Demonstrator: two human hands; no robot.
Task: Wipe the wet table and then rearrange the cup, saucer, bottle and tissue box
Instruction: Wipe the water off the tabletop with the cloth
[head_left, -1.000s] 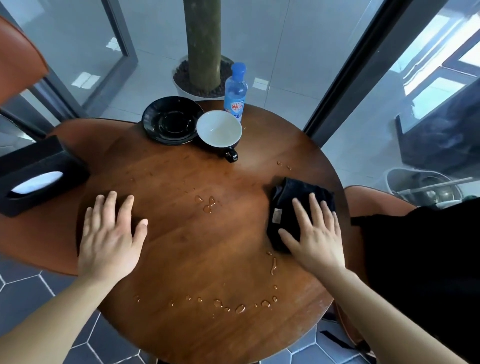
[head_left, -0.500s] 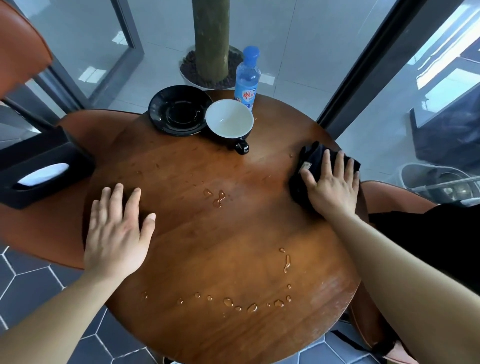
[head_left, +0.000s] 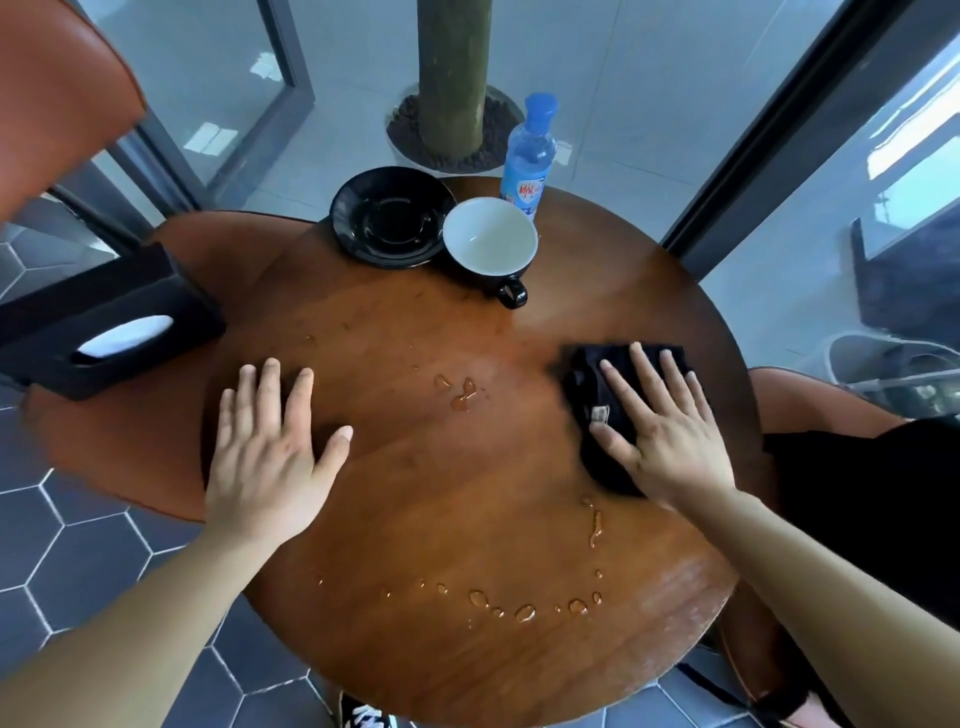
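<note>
black cloth (head_left: 592, 395) half under right hand (head_left: 670, 441)

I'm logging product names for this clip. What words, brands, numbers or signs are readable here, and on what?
Nothing can be read for certain.
Bottle label: red characters on white, too blurred to read.
Tag on the cloth under the right hand: small print, too small to read.
Tissue box, cup, saucer: no text visible.
</note>
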